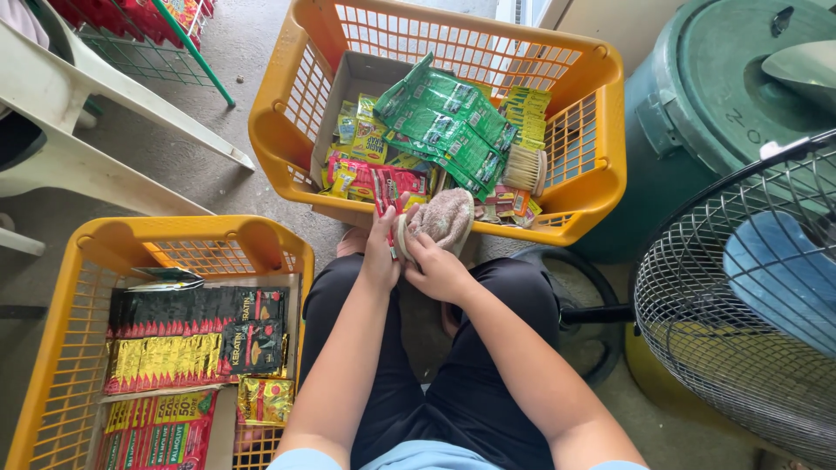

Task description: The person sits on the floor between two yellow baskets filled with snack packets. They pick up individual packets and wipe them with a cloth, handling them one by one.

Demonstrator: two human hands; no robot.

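Upper centre: orange basket (601, 130) full of sachets. Below it, mid-frame: pinkish cloth (444, 218) gripped in closed right hand (440, 271); red sachet strip (387, 204) pinched by left hand (380, 254). Best wiped in short strokes, strip held taut, away from the basket rim.
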